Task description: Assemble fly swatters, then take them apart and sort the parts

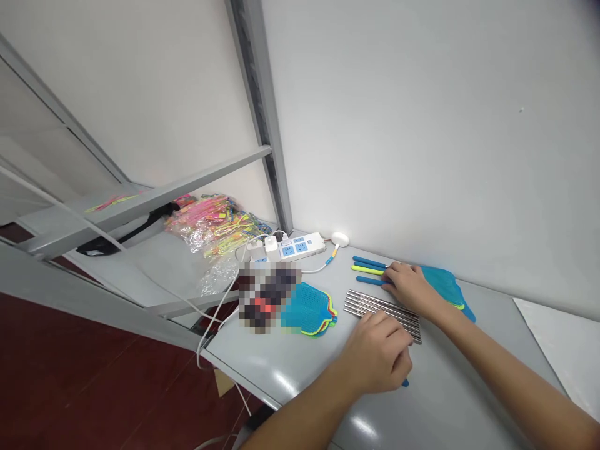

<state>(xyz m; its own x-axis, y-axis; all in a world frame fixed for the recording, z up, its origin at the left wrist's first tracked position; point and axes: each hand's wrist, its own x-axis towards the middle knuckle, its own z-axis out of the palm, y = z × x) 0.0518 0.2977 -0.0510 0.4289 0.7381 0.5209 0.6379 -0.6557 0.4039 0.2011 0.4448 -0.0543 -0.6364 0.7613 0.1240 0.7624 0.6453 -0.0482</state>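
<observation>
My left hand (379, 350) is closed, knuckles up, over the near side of a row of metal rods (359, 304). A short blue handle end (405, 382) pokes out below its fingers; the rest is hidden. Farther back, my right hand (412, 284) has its fingers closed at the inner end of a blue handle (369, 281). Next to that lie more blue handles (363, 260) and a yellow-green handle (365, 270), partly under the hand. Blue mesh fly swatter heads (443, 284) rest beyond my right wrist. Stacked swatter heads (309, 309), blue on top, lie to the left.
A white power strip (302, 247) with plugs and cables stands against the wall, beside a round white device (340, 239). A pixelated dark object (269, 300) covers part of the left edge. Colourful plastic-wrapped items (215, 219) sit behind the metal frame (154, 203). A white sheet (557, 344) lies right.
</observation>
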